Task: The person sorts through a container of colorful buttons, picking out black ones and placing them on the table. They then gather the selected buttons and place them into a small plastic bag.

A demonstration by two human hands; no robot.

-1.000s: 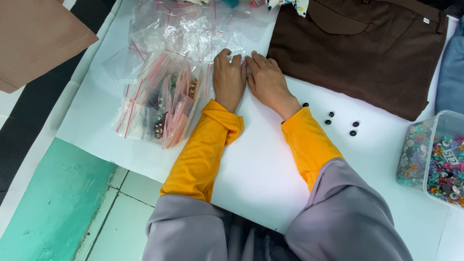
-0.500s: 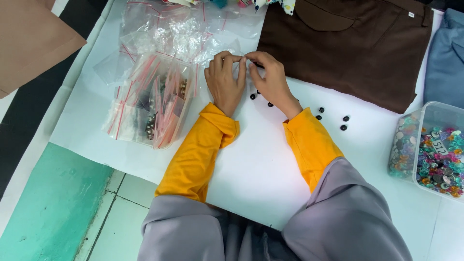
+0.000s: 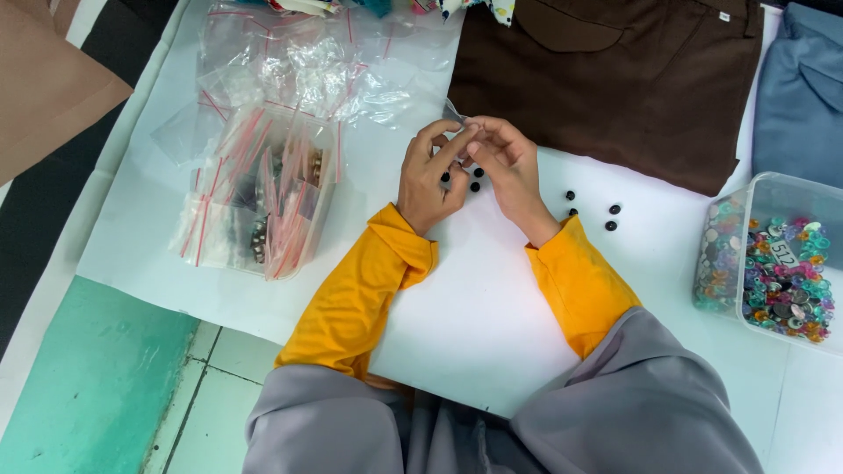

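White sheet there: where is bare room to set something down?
Bare white sheet lies between the yellow sleeves. Crowded: the bag pile left, black buttons and the button tub right.

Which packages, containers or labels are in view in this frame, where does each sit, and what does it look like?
Small clear bag: pinched between left hand and right hand, mostly hidden.
Pile of zip bags: left of the hands on the white sheet, clear with red seal strips, small dark and metallic parts inside.
Clear plastic tub: right edge, rectangular, holding multicoloured buttons.
White tag: top right, on the brown garment, small.
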